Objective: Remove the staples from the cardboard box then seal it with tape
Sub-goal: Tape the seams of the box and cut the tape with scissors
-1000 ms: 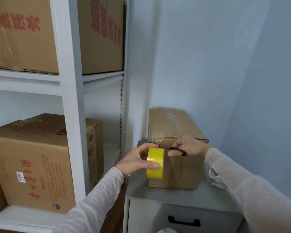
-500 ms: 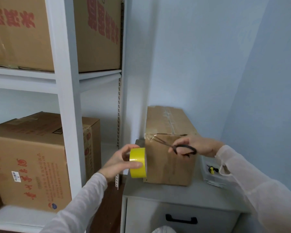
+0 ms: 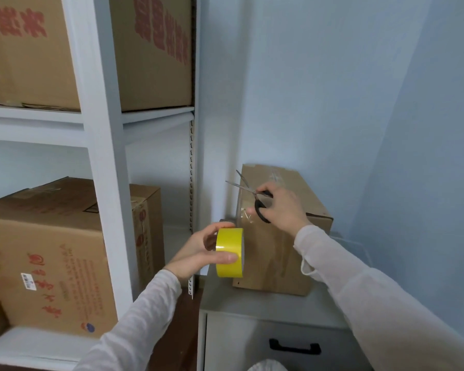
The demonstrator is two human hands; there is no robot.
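Two hands are working mid-frame: left hand [image 3: 196,251] is gripping yellow tape roll [image 3: 229,254] touching cardboard box [image 3: 276,261] on desk [image 3: 255,303]; right hand [image 3: 283,210] is holding scissors [image 3: 255,195], blades apart, at box's upper-left corner.

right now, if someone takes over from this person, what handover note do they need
Left hand grips the yellow tape roll beside the cardboard box.
Right hand holds the scissors, blades open, at the box's upper front.
The box stands on the grey cabinet.
Done: clear tape runs along the top and down the front face.
To do: I cannot tell if the strip is cut from the roll; check, cut it, press it down. Staples cannot be seen.
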